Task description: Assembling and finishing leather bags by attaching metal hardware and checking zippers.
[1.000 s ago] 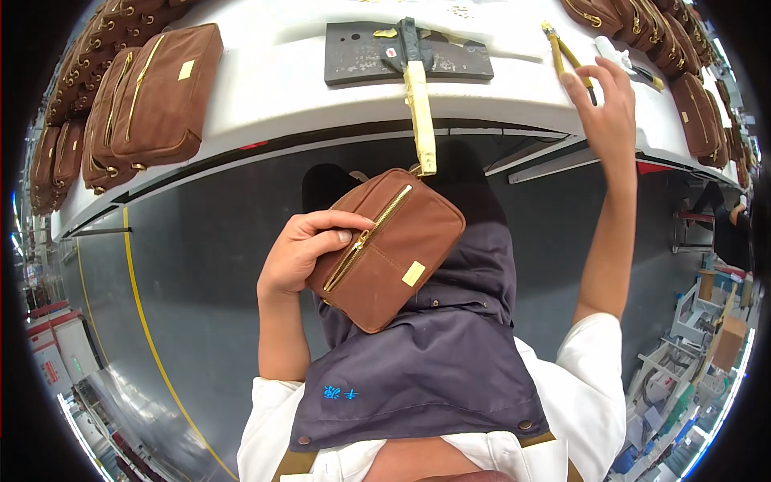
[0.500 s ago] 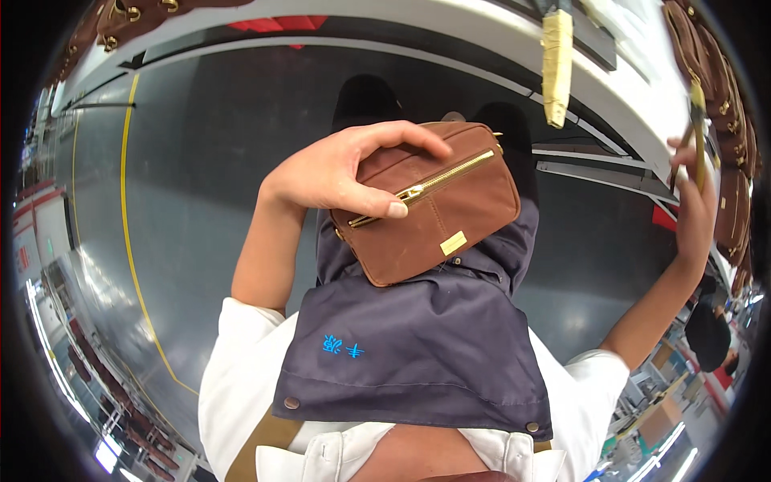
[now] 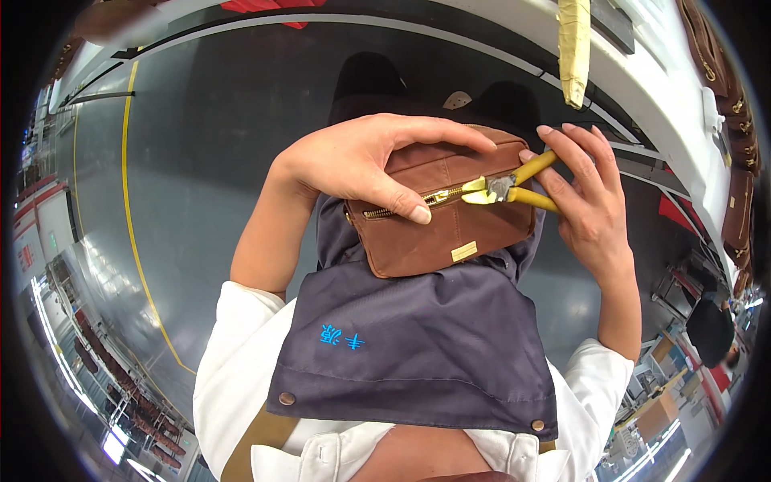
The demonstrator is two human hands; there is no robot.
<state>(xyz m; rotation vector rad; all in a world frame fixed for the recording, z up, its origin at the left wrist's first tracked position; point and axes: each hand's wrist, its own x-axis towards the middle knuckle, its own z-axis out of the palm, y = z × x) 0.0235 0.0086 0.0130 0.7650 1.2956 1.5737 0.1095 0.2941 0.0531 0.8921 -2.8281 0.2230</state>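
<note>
A small brown zippered bag rests over my lap, tilted slightly, with a gold plate low on its front. My left hand grips the bag from its left side, thumb on the front beside the gold zipper pull and fingers over the top. In my right hand is a pair of pliers with yellow handles, the handles spread between thumb and fingers. Yellow covering wraps the pliers' jaws, which are at the zipper just right of the pull. Whether the jaws grip anything cannot be made out.
A white table edge curves along the top right, with a yellow-wrapped bar jutting over it. More brown bags line the far right. Grey floor with a yellow line lies to the left. Another person in dark clothing is at the right.
My right hand has come from the table at the far right to the bag, bringing the pliers to the zipper. The bag and my left hand have shifted slightly right.
</note>
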